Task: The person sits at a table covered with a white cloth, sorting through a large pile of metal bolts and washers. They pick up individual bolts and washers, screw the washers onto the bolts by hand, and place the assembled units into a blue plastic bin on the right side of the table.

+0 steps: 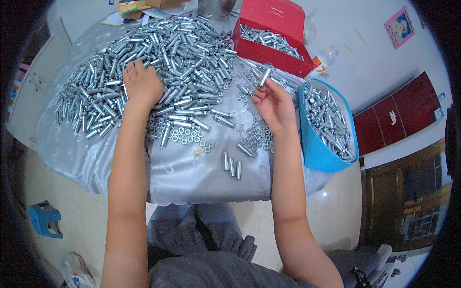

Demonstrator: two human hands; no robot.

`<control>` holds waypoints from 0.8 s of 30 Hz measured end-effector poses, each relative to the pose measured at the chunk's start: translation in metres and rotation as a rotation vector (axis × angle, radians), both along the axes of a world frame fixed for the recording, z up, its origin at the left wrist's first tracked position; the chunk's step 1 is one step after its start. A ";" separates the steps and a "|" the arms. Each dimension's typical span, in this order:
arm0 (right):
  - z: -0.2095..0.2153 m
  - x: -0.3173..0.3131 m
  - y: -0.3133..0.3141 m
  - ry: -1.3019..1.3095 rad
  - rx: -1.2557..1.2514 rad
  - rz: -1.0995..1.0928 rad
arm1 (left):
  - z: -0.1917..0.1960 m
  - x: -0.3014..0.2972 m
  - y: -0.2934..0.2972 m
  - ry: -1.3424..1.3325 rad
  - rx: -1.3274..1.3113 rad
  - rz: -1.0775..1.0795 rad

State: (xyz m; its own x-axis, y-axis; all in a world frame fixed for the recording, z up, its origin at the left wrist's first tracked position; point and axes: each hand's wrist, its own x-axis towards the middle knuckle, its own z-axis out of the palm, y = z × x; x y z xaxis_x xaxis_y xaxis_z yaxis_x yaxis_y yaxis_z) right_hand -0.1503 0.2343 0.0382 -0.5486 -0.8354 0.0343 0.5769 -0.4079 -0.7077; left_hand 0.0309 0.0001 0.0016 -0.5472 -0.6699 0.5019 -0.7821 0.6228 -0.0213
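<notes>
Holding one metal sleeve (265, 76) pinched in its fingers, the right hand (272, 103) hovers beside the blue bin (317, 149); the left hand (141, 84) lies loosely curled, digging into the sleeve pile (158, 62), seemingly mid-sorting.

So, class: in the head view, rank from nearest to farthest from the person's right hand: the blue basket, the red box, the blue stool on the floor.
1. Blue basket, just right of the right hand.
2. Red box, above it, at the table's far side.
3. Blue stool, far lower left, on the floor.
</notes>
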 end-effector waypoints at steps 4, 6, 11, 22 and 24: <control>0.001 0.007 0.000 0.084 0.014 0.046 | 0.013 0.005 0.014 0.002 -0.153 0.017; 0.007 0.018 -0.001 0.232 0.108 -0.006 | 0.016 0.005 0.014 0.183 -0.186 -0.056; 0.003 0.038 -0.011 0.641 0.301 -0.061 | 0.027 -0.012 0.023 0.819 0.578 -0.567; 0.000 0.047 -0.018 0.645 0.325 -0.048 | 0.036 -0.025 0.081 1.052 1.191 -0.881; 0.001 0.048 -0.016 0.676 0.325 -0.063 | 0.034 -0.026 0.085 1.071 1.232 -0.881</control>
